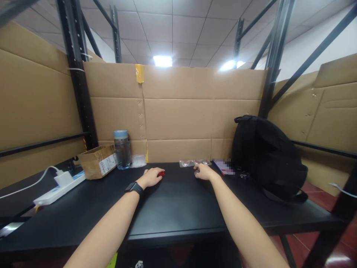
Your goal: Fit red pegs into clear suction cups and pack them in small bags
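My left hand (152, 177), with a dark watch on its wrist, rests low over the black tabletop. Its fingers are closed on a small red object (161, 173), mostly covered by the hand, so its kind does not show. To the right, my right hand (203, 171) has its fingers curled together near the surface. Something small and greyish seems to sit at those fingertips, too small to name. Just behind this hand lies a row of small clear packets (185, 163) with round shapes inside, partly covered by the fingers.
A black backpack (262, 156) stands at the right, beside a flat booklet (224, 167) and keys (244, 175). At the left are a water bottle (122, 150), a cardboard box (97, 162), a white packet (138, 160) and a power strip (60, 188). Cardboard walls (178, 119) enclose the table.
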{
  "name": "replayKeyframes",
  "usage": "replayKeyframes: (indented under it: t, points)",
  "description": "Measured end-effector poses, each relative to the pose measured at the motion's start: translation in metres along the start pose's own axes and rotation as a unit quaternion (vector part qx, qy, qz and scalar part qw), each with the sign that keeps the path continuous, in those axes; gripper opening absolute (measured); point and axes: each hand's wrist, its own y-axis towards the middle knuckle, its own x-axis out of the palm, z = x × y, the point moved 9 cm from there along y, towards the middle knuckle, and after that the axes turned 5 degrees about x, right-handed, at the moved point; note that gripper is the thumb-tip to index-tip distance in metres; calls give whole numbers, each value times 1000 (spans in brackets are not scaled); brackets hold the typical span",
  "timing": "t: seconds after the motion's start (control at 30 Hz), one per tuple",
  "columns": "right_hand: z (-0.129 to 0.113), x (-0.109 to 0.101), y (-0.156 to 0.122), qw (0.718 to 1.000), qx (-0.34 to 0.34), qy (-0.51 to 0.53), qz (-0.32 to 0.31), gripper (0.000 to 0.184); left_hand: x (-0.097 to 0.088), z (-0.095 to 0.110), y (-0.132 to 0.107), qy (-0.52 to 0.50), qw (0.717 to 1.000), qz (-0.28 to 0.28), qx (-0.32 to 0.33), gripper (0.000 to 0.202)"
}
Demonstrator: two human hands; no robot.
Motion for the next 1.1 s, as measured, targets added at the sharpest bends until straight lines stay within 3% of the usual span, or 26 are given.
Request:
replayKeyframes:
  t: [0.23, 0.5, 0.9, 1.1]
  points:
    - [-4, -2, -1, 1000, -13, 23, 6, 50, -7, -13, 0, -42, 999, 15, -12, 42]
    - [-6, -9, -3, 999, -21, 31, 31, 44, -14, -24, 1, 9, 998, 61, -26, 32]
    - [-4, -31, -8, 995, -32, 54, 82, 28, -24, -9, -4, 37, 995, 89, -40, 21]
    - [-2, -28, -3, 993, -51, 64, 86, 34, -31, -9, -6, 43, 991, 113, -48, 21]
